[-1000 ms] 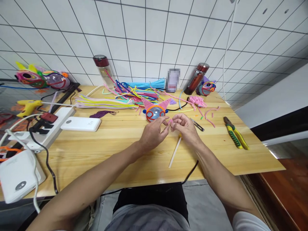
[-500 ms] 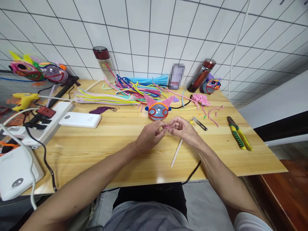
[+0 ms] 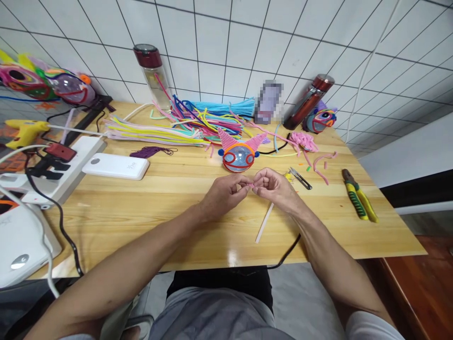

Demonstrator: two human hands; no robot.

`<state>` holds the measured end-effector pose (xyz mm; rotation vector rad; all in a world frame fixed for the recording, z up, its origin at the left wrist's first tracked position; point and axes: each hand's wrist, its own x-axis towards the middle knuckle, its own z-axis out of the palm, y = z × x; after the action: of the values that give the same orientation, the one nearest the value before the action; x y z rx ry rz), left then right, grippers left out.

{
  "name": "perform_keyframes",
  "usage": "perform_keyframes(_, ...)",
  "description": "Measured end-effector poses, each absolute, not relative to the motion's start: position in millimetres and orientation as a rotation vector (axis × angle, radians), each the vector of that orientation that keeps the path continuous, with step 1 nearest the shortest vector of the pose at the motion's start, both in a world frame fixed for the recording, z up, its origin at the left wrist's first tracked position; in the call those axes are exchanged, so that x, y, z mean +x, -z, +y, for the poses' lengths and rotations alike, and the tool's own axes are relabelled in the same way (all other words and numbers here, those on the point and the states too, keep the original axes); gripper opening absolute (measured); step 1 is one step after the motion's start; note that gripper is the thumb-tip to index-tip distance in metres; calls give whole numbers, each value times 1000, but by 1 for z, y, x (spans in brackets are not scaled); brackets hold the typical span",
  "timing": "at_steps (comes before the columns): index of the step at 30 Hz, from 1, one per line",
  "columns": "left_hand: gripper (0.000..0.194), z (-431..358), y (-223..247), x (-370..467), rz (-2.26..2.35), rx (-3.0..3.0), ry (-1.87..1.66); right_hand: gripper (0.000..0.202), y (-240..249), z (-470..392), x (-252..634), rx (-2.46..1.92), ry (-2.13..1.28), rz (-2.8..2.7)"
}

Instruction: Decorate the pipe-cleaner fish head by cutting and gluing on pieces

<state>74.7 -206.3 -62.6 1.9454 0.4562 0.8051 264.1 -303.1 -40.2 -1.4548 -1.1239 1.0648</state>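
Observation:
Between the fingertips of both hands is a small pink piece of pipe cleaner (image 3: 251, 185), mostly covered by the fingers. My left hand (image 3: 228, 194) pinches it from the left, thumb against forefinger. From the right, my right hand (image 3: 272, 188) pinches its other side with curled fingers. Just beyond the hands stands a clear round ornament (image 3: 239, 159) with pink pointed ears, an orange band, red rings and blue side balls. A pale flat strip (image 3: 264, 223) lies below my right hand. Thread snips (image 3: 300, 179) rest to the right of that hand.
Bundles of coloured pipe cleaners (image 3: 155, 132) lie at the back, near a glass bottle (image 3: 152, 78) and a dark red flask (image 3: 309, 101). Pliers (image 3: 359, 196) sit at right. A power strip (image 3: 67, 174), white power bank (image 3: 115, 166) and yellow glue gun (image 3: 24, 132) occupy the left.
The camera view has shifted slightly, so the table items sit a little differently in the picture. Both hands keep pinching the pink piece, with only slight finger movement.

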Motion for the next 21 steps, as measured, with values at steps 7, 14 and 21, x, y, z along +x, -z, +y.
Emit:
perform_keyframes(7,31,-197,49,74,554,1469,-518,28,28,-305,263,-1478,-1030,-1052)
perform_keyframes(14,37,-196,44,73,585,1423,-472,21,26,-306,260,-1477,-1030,-1116)
perform_keyframes(21,35,-196,48,74,458,1415,-461,21,31,-304,255,-1405,-1083,-1084)
